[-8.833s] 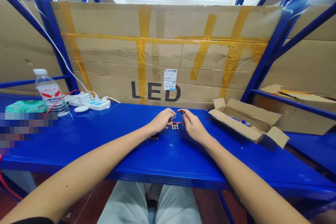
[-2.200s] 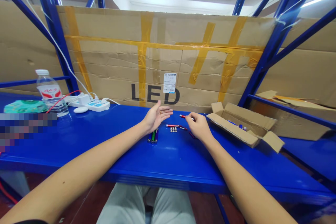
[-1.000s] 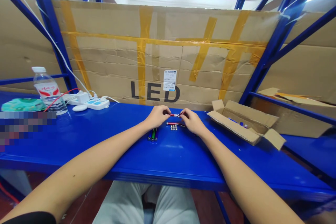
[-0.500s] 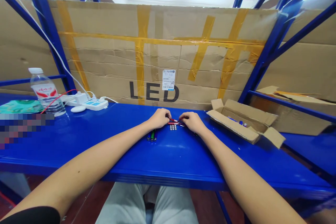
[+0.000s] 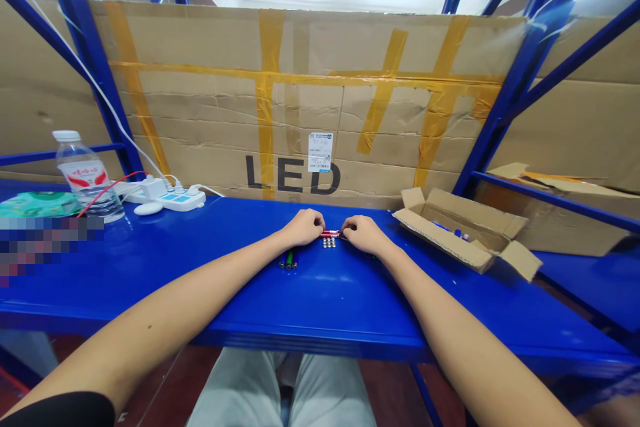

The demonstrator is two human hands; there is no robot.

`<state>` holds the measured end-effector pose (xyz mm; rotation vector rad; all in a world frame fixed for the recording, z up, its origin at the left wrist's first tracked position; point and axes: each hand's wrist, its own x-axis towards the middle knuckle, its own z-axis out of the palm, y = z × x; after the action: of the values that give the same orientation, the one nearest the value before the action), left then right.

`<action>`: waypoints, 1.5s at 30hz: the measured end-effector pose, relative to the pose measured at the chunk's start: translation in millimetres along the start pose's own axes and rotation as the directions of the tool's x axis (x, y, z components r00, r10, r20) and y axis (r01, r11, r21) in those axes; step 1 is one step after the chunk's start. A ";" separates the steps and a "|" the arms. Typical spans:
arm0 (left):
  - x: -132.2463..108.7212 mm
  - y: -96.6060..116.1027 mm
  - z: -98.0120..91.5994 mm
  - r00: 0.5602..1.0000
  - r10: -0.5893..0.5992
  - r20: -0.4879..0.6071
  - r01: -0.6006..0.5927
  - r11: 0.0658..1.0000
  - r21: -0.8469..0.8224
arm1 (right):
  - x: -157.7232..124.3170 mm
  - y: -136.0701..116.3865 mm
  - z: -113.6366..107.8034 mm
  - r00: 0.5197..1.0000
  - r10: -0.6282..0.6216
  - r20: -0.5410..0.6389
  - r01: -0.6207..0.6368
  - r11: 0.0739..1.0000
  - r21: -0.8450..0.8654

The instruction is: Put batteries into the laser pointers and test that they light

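Observation:
My left hand (image 5: 304, 227) is closed, its fingertips pinching the left end of a slim red metal tube (image 5: 329, 234). The tube lies level between my hands, just above the table or on it; I cannot tell which. My right hand (image 5: 364, 232) is curled shut at the tube's silvery right end, and what its fingertips hold there is hidden. Right below the tube, small silver button cells (image 5: 329, 243) sit in neat rows. Several blue and green metal tubes (image 5: 289, 260) lie side by side under my left wrist. A dark piece beside my right wrist is mostly covered.
The blue table (image 5: 320, 307) ends in front of my knees. An open cardboard box (image 5: 445, 250) holding blue items stands at right. Leftward are a water bottle (image 5: 87, 177), a white power strip (image 5: 183, 198) and a teal packet (image 5: 43, 204). A large cardboard sheet (image 5: 210, 133) closes off the back.
My hands have lowered slightly, and the red piece that was tilted in my left fingers now lies level, reaching toward my right fingertips. The button cells and other tubes stay in place.

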<state>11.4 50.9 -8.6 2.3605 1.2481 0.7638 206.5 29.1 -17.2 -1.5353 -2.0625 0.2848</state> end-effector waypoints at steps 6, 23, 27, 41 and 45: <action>0.6 -4.5 0.7 0.999 0.035 0.029 -0.034 0.999 -0.024 | -4.1 -5.7 -1.6 1.000 0.006 -0.006 -0.006 0.999 -0.042; -10.3 -18.7 -46.9 0.982 0.103 0.158 -0.111 0.993 0.041 | -7.8 -7.6 -5.5 0.982 -0.117 -0.149 0.125 0.991 0.045; -21.4 -20.9 -63.1 0.950 0.051 0.307 -0.071 0.996 0.053 | -19.3 -40.3 6.4 0.875 -0.477 -0.088 0.483 0.872 0.079; -17.0 -25.1 -53.9 0.949 -0.019 0.316 -0.037 0.984 0.172 | -34.9 -68.4 20.0 0.802 -0.561 0.208 0.568 0.822 0.027; -16.1 -24.0 -54.6 0.950 -0.024 0.312 -0.036 0.982 0.187 | -37.6 -70.8 15.1 0.774 -0.562 0.293 0.552 0.825 0.122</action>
<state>-44.8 53.9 16.7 2.5126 1.2207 0.2602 147.9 -26.8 -7.3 -0.8214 -2.6447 0.3433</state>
